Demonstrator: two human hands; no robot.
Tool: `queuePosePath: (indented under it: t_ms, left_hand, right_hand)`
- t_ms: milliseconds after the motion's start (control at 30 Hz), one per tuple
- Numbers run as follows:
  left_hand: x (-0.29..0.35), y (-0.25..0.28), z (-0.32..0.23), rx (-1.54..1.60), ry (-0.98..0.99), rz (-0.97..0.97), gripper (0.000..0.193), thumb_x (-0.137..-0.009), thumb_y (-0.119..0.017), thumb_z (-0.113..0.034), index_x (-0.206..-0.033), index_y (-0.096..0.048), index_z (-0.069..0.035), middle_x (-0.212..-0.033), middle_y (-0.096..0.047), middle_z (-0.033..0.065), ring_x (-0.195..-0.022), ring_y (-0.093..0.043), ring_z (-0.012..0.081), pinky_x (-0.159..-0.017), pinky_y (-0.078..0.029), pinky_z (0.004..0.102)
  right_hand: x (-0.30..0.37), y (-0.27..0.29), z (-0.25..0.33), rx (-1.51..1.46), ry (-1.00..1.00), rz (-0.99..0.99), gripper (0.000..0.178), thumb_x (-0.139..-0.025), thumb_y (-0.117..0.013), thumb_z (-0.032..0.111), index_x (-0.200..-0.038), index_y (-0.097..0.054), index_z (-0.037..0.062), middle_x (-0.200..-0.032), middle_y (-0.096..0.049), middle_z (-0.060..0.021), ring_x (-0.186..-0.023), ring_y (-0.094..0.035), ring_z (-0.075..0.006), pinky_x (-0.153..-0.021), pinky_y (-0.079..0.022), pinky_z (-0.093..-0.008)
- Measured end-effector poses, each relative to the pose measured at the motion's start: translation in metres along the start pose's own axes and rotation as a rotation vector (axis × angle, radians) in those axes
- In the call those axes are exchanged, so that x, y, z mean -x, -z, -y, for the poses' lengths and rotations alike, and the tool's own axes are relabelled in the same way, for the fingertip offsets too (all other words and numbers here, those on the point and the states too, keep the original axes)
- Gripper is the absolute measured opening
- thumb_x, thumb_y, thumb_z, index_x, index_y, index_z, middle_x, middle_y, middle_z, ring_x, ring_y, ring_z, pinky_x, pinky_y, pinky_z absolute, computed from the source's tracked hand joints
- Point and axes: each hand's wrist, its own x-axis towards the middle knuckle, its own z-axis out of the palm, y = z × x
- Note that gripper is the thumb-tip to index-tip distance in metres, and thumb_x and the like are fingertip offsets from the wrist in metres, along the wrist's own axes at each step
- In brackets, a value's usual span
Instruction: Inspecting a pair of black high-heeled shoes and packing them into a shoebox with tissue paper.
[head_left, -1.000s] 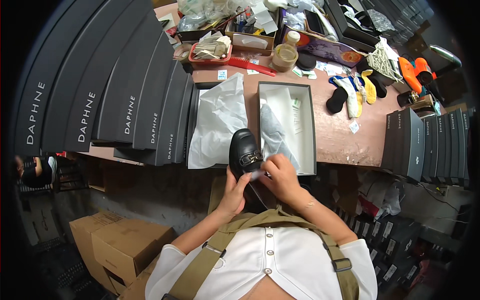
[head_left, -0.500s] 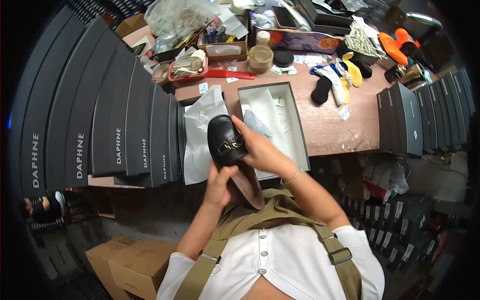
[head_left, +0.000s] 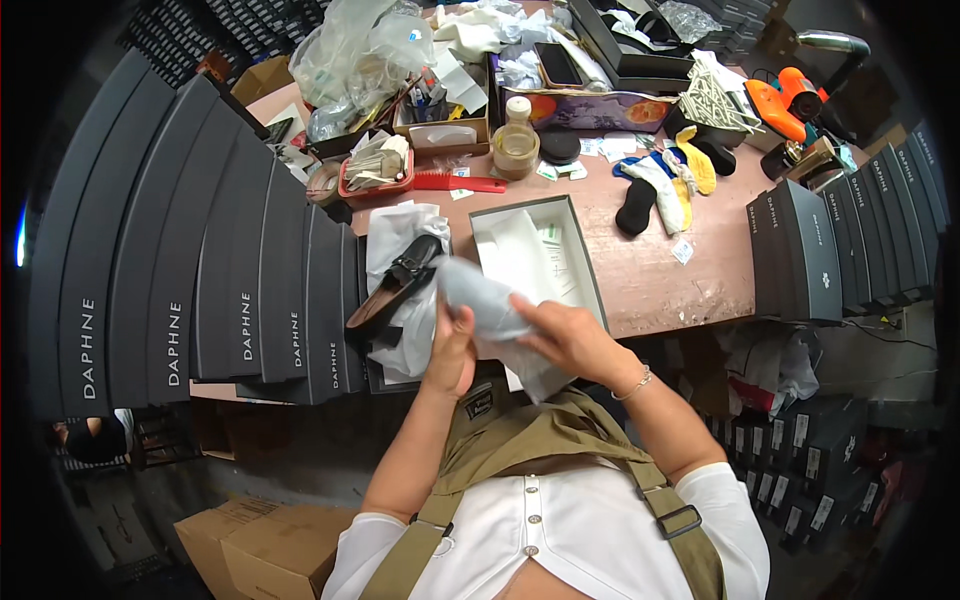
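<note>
A grey-white stuffing bundle, blurred by motion, is held over the front of the open shoebox. My right hand grips its right end, and thin translucent wrapping hangs below. My left hand is closed at the bundle's left side, thumb up, its fingers partly hidden. Left of that hand, a black loafer with a metal trim lies tilted on crumpled white tissue paper. White paper and a small printed packet are in the shoebox.
Tall dark shoeboxes wall off the left side; more shoeboxes stand at the right. Behind lie a red-handled brush, a jar and small socks. A brown carton sits on the floor.
The black loafer has left my hands and now lies on the tissue paper at the left. The grey bundle has come out of the shoebox into my hands.
</note>
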Motion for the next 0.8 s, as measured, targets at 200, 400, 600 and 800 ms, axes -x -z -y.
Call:
queuePosePath:
  t_ms: [200,400,600,800]
  left_hand:
    - [0.008,-0.015,-0.007,0.275,0.094,-0.143,0.049,-0.087,-0.056,-0.034,-0.126,-0.052,-0.006,-0.123,-0.06,0.0092,-0.115,-0.056,0.0241,-0.097,-0.044,0.041]
    - [-0.016,0.037,-0.032,0.432,0.041,-0.198,0.053,-0.085,-0.046,-0.051,-0.112,-0.058,-0.007,-0.111,-0.063,0.0117,-0.102,-0.06,0.0278,-0.09,-0.048,0.0396]
    - [0.008,0.037,-0.054,0.491,-0.061,-0.13,0.053,-0.085,-0.05,-0.044,-0.121,-0.05,-0.006,-0.122,-0.057,0.0156,-0.112,-0.055,0.0321,-0.097,-0.045,0.0467]
    - [0.003,0.026,-0.059,0.426,0.079,-0.169,0.057,-0.085,-0.054,-0.047,-0.122,-0.05,-0.004,-0.121,-0.057,0.0145,-0.108,-0.056,0.0289,-0.096,-0.045,0.0436]
  right_hand:
    - [-0.032,-0.01,0.02,0.431,0.201,-0.42,0.034,-0.071,-0.064,0.015,-0.105,-0.065,0.0106,-0.114,-0.06,-0.0045,-0.107,-0.055,-0.021,-0.096,-0.035,-0.0422]
    - [-0.009,-0.082,0.09,-0.188,0.229,-0.164,0.03,-0.08,-0.065,0.015,-0.109,-0.064,0.006,-0.117,-0.06,-0.0093,-0.116,-0.052,-0.0312,-0.1,-0.037,-0.0494]
    - [0.008,0.063,0.069,-0.467,-0.158,-0.522,0.018,-0.092,-0.051,0.001,-0.105,-0.062,-0.0039,-0.095,-0.067,-0.0156,-0.087,-0.066,-0.0189,-0.078,-0.052,-0.0287]
    - [0.001,0.032,0.015,-1.063,-0.216,0.416,0.071,-0.089,-0.067,0.032,-0.145,-0.035,0.0023,-0.133,-0.053,-0.0111,-0.122,-0.048,-0.0187,-0.098,-0.044,-0.0324]
